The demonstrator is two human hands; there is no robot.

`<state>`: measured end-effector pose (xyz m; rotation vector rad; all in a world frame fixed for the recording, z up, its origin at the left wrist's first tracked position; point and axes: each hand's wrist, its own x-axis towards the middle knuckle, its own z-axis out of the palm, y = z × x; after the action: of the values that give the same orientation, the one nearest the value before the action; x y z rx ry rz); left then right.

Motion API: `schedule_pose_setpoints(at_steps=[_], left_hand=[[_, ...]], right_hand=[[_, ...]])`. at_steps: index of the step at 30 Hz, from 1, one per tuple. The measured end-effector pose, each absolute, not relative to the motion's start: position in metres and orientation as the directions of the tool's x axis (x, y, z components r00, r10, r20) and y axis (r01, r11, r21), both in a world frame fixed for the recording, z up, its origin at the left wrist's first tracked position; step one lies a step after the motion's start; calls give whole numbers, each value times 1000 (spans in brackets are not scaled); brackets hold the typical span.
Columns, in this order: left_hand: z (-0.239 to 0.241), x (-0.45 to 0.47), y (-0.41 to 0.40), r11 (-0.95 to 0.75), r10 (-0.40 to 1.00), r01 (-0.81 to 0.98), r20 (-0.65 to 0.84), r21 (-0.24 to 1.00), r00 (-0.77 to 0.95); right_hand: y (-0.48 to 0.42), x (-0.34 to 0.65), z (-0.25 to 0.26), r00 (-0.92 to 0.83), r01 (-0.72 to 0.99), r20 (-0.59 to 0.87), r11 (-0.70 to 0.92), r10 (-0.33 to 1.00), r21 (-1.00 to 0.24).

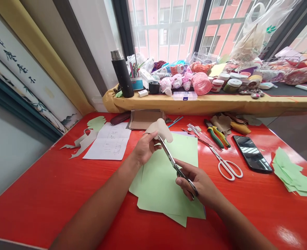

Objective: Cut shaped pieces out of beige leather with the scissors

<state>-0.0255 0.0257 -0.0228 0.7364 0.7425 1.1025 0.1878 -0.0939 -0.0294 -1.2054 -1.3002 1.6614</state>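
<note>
My left hand (143, 148) pinches a small beige cut-out piece (162, 129) and holds it up above the table. My right hand (198, 183) grips the handles of dark scissors (173, 163), whose blades reach up to the lower edge of the beige piece. Both hands hover over a stack of light green paper sheets (161, 180) lying on the red table (51, 187).
White-handled scissors (226, 166), green pliers (216, 136) and a black phone (251, 153) lie to the right. Green paper scraps (291, 173) sit at the right edge. A white printed sheet (109, 140) and a paper cut-out lie left. A cluttered windowsill with a black flask (122, 74) runs behind.
</note>
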Motion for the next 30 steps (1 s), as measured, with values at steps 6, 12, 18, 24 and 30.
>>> schedule_pose_setpoints(at_steps=[6, 12, 18, 24, 30], left_hand=[[-30, -42, 18, 254, 952, -388, -159, 886, 262], [-37, -51, 9, 201, 965, -268, -143, 942, 219], [-39, -53, 5, 140, 983, -82, -129, 987, 130], [-50, -49, 11, 175, 981, -158, -159, 972, 107], [-61, -49, 12, 215, 976, -283, -197, 935, 89]], right_hand=[[-95, 188, -30, -371, 37, -268, -275, 889, -961], [-95, 185, -28, -402, 78, -298, -292, 866, -953], [-93, 184, -29, -397, 123, -333, -310, 856, -943], [-92, 185, -33, -375, 159, -390, -356, 841, -921], [-91, 185, -37, -365, 151, -436, -410, 822, -899]])
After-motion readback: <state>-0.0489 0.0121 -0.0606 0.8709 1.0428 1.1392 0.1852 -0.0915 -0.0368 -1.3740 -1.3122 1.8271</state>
